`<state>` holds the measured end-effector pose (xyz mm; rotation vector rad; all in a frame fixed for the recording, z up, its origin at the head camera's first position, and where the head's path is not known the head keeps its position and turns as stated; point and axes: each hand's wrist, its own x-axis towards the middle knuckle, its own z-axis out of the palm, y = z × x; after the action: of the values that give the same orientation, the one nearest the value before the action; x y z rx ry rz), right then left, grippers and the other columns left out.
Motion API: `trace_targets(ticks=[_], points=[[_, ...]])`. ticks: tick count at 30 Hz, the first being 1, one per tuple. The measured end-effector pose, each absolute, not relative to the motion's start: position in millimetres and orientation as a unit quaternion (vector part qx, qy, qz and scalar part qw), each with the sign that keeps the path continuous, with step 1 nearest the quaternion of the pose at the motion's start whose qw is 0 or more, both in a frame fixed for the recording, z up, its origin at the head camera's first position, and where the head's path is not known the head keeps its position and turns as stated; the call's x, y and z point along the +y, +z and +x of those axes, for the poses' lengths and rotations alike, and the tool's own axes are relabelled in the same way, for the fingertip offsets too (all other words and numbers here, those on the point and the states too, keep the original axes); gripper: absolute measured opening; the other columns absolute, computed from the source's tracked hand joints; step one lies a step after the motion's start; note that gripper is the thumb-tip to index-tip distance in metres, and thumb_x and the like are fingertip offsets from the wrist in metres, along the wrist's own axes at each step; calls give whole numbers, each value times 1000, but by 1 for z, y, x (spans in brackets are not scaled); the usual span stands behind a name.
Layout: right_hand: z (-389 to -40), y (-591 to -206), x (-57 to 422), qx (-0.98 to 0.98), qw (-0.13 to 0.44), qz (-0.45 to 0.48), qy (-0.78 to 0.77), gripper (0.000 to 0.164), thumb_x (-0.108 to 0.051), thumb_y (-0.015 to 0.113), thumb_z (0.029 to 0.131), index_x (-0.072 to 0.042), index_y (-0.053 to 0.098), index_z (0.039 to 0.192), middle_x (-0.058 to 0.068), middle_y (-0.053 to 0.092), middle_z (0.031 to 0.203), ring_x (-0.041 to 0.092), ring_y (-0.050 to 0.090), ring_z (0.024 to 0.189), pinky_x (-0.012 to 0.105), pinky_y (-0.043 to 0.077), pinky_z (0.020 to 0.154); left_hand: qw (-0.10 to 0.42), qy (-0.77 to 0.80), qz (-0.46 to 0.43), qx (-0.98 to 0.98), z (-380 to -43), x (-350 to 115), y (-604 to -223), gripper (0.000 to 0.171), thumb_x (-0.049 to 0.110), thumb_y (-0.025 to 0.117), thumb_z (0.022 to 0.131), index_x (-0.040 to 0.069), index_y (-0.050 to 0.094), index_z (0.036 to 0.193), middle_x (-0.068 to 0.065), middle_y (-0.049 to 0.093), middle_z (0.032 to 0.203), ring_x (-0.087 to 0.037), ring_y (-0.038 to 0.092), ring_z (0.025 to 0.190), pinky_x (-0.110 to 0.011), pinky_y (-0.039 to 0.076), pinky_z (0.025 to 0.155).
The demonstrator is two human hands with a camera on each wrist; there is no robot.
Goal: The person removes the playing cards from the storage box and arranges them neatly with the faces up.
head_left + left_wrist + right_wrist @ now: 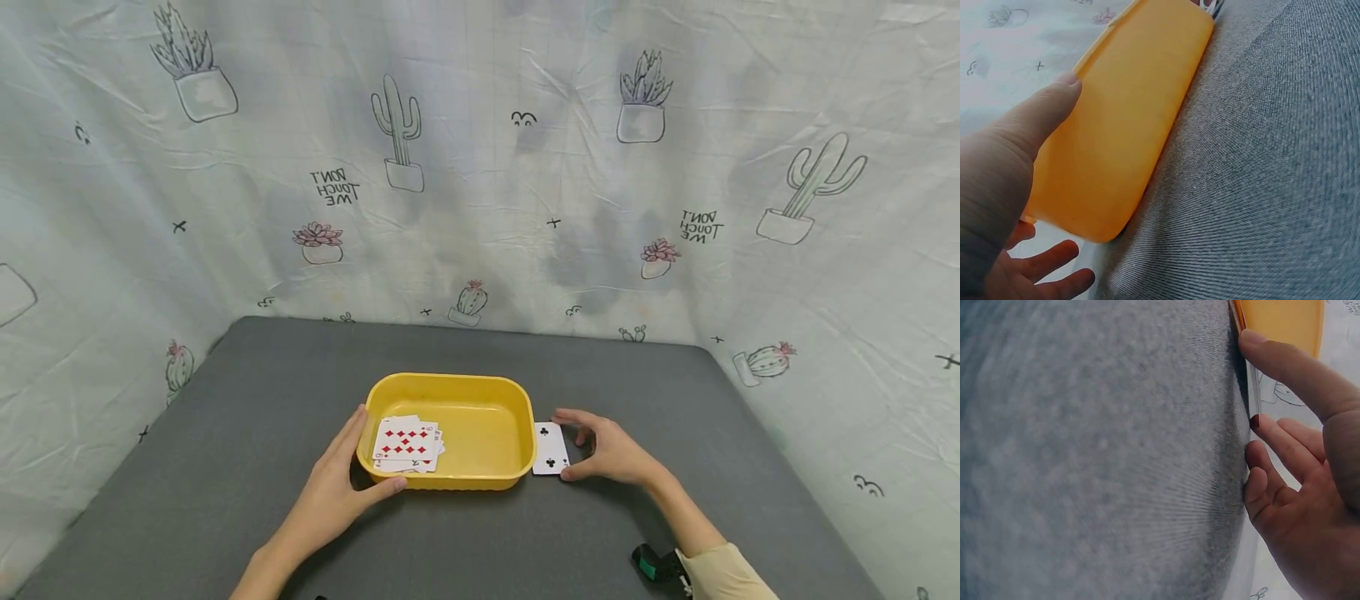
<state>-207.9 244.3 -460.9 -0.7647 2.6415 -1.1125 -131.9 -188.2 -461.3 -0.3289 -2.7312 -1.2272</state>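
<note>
A yellow plastic basin (480,437) sits on the grey table. My left hand (326,496) holds its left end, thumb on the front wall (1110,125) and fingers toward the back-left corner. Inside the basin, at the left, lies an overlapping pile of playing cards (405,442), a red diamonds card on top. Just past the basin's right end is a small stack of playing cards (550,450), face up with black clubs showing. My right hand (611,450) grips that stack by its edge between thumb and fingers. In the right wrist view, the stack's thin edge (1252,387) shows beside the thumb.
The grey cloth-covered table (465,542) extends around the basin. A patterned curtain (480,167) with cactus drawings hangs behind and at both sides. Near the right sleeve (723,575) there is a black device (654,563) with a green patch.
</note>
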Motion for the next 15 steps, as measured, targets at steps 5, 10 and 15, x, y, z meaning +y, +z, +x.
trace_targets(ticks=[5,10,15], points=[[-208,-461,241,893,78,-255,-363,89,-36,90,71,-9,48,145,2,55,139,23,50,96,30,45,72,63,-405,-108,-906,-132,-187,-460,118,59,80,74,12,14,159,-6,13,162,-32,19,144,-59,27,109],[-208,-461,240,895,78,-250,-361,91,-37,91,70,-10,49,145,2,54,140,24,49,97,32,45,76,61,-406,-108,-906,-131,-186,-460,117,59,79,74,12,14,159,-7,13,162,-32,19,145,-60,27,108],[-207,-462,241,895,82,-247,-362,93,-36,91,69,-9,47,146,3,52,141,25,49,98,35,45,77,61,-406,-105,-906,-131,-186,-460,118,60,79,73,10,15,159,-8,13,162,-34,18,144,-61,27,108]])
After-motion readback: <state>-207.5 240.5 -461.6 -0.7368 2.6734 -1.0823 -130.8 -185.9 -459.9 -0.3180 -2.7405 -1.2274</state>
